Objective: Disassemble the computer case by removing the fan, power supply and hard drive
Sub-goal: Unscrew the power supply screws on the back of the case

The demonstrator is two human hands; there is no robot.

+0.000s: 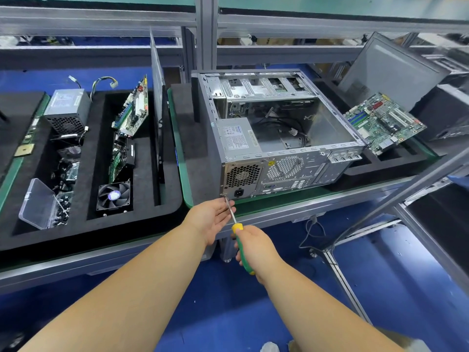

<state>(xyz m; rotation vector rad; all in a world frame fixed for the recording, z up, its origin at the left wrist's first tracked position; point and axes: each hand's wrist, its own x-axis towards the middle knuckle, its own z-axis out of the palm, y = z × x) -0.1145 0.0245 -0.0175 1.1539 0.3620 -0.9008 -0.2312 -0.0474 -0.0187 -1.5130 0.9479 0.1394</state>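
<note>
My right hand (256, 246) grips the green-and-yellow screwdriver (241, 246) handle. Ahead of it my left hand (212, 217), fingers loosely open, steadies the shaft, so it lies nearer the work. The shaft's long axis runs up and away to a screw at the lower left corner of the computer case (279, 138) rear panel. Just beyond, the power supply (237, 135) sits inside that corner.

An electronics disassembly workshop: aluminium-framed benches (101, 21) run across the top of the frame, black foam trays (162, 214) at left hold sorted circuit boards (132, 107) and a fan (114, 196), over a blue floor (253, 313) below.
</note>
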